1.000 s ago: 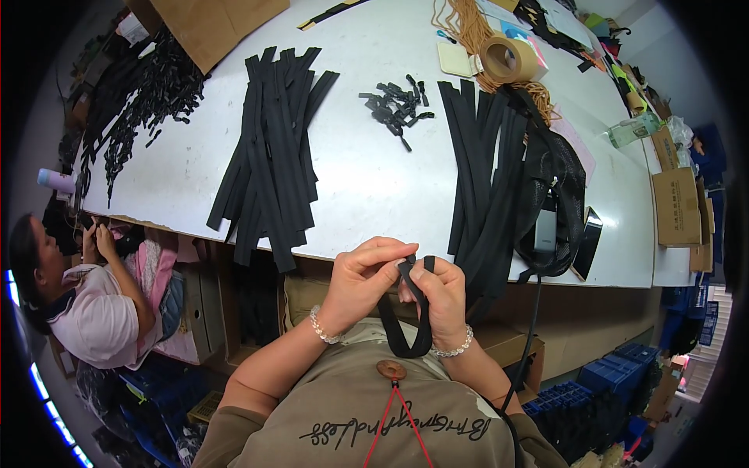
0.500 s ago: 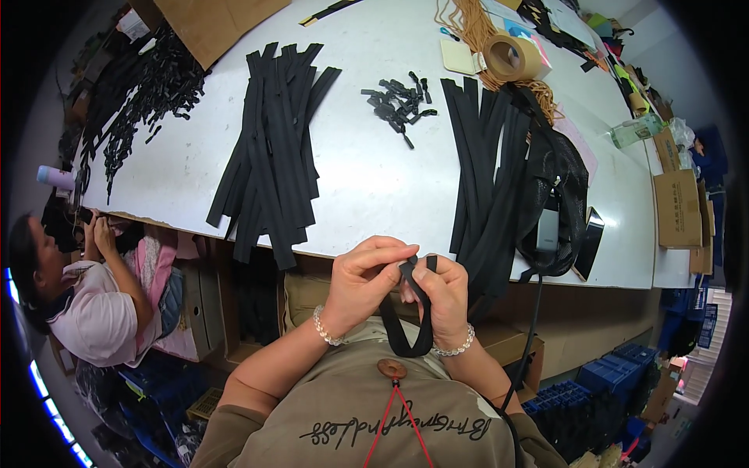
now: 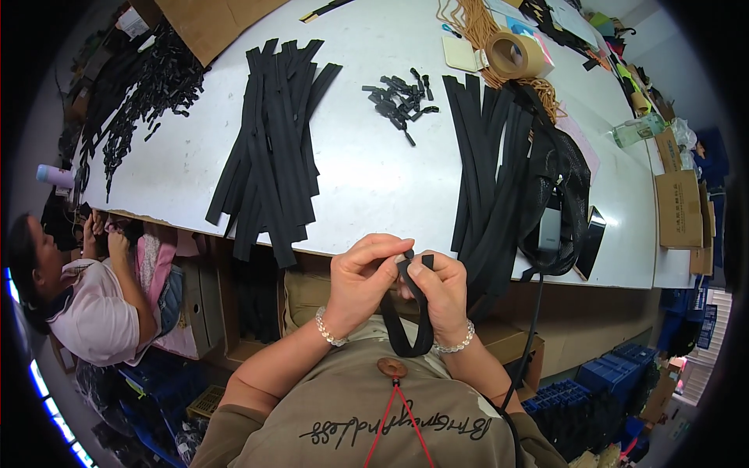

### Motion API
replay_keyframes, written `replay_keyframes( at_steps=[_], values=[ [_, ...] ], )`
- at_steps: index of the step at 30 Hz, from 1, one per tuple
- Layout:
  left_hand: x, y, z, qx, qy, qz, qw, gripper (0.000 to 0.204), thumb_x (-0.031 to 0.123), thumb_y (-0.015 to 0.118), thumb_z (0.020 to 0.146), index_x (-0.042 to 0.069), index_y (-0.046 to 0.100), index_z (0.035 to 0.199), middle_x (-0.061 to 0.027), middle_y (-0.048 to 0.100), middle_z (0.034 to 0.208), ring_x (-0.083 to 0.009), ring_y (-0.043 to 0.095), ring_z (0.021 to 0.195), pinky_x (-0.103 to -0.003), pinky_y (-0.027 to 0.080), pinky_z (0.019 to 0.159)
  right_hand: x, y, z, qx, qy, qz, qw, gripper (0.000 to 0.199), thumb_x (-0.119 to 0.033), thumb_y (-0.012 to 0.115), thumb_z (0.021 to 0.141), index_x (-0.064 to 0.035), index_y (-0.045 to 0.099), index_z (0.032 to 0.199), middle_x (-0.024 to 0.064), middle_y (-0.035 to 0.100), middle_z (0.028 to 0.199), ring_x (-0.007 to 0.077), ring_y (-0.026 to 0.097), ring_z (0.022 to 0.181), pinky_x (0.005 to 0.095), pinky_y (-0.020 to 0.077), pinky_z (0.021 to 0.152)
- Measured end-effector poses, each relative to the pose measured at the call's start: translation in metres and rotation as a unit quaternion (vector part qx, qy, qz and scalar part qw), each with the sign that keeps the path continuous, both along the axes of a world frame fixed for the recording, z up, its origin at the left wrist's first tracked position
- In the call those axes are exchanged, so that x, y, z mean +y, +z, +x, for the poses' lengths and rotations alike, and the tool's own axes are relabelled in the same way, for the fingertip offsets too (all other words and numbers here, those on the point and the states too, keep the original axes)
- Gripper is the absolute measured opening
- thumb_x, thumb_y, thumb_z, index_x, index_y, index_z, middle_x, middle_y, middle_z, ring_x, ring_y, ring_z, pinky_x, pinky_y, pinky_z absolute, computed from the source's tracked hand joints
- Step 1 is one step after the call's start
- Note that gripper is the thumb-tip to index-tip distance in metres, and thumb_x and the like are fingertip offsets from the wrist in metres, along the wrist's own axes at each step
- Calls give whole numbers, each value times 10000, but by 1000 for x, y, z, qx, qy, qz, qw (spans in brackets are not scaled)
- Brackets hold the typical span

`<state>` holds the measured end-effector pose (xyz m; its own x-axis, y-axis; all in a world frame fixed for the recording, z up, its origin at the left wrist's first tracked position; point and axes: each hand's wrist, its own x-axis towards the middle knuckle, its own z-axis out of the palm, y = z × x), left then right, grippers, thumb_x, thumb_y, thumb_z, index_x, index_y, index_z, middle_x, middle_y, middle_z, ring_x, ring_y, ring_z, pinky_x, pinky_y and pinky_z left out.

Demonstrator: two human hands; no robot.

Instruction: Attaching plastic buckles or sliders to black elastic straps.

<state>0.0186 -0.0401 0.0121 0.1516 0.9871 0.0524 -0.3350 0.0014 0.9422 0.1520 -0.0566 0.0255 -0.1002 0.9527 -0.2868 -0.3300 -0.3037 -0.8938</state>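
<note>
Both my hands work close together in front of the table edge. A black zipper strip (image 3: 408, 343) hangs in a loop below them, its two ends up at my fingers. My right hand (image 3: 443, 290) is closed on the strip, thumb pressed over it. My left hand (image 3: 360, 277) pinches a small dark piece (image 3: 409, 254) at one end of the strip; it looks like a zipper slider, mostly hidden by the fingertips. On the table beyond lies a small pile of black zipper sliders (image 3: 399, 103). Flat bundles of black zipper strips (image 3: 275, 148) lie to its left and right.
The white table (image 3: 374, 187) also bears a black mesh bag (image 3: 563, 179), a tape roll (image 3: 515, 54), tan cord (image 3: 472, 23), a glass bottle (image 3: 636, 131) and a heap of black sliders (image 3: 156, 86). A co-worker (image 3: 97, 304) sits at the left. A black cable runs by my right arm.
My left fingertips have shifted slightly up and left, and the small dark piece shows more between them. The loop stays nearly still. The co-worker's hands have moved a little.
</note>
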Motion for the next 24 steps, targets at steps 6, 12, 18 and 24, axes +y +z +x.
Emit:
replay_keyframes(
  at_steps=[6, 12, 18, 24],
  values=[
    [-1, -1, 2, -15, 4, -33, 999, 219, -75, 522, 851, -20, 636, 1030, -87, 569, 1016, -109, 607, 654, -195, 515, 548, 0, -5, 0, 98, -4, -7, 995, 168, -87, 512, 858, 0, 561, 723, 48, 569, 631, 91, 526, 577, 222, 421, 558],
    [-2, -4, 1, -20, 0, -38, 999, 238, -91, 500, 850, -19, 636, 1032, -87, 566, 1020, -109, 608, 658, -198, 516, 556, 1, -3, -1, 90, -5, -22, 996, 175, -86, 504, 858, -1, 559, 715, 50, 568, 630, 94, 527, 577, 223, 420, 557],
    [-4, -2, 1, -36, -5, -40, 999, 245, -101, 492, 849, -18, 638, 1027, -86, 559, 1017, -113, 608, 664, -203, 518, 563, 1, 1, -2, 100, -8, -26, 995, 179, -79, 496, 859, 7, 563, 717, 50, 563, 626, 92, 517, 563, 221, 418, 554],
    [-5, -4, 0, -15, 5, -42, 999, 248, -99, 502, 837, -11, 645, 1019, -83, 560, 1013, -99, 601, 678, -194, 509, 568, 1, -3, -4, 110, -8, -17, 994, 184, -89, 504, 869, 3, 562, 720, 45, 562, 633, 88, 515, 570, 218, 417, 552]
  ],
)
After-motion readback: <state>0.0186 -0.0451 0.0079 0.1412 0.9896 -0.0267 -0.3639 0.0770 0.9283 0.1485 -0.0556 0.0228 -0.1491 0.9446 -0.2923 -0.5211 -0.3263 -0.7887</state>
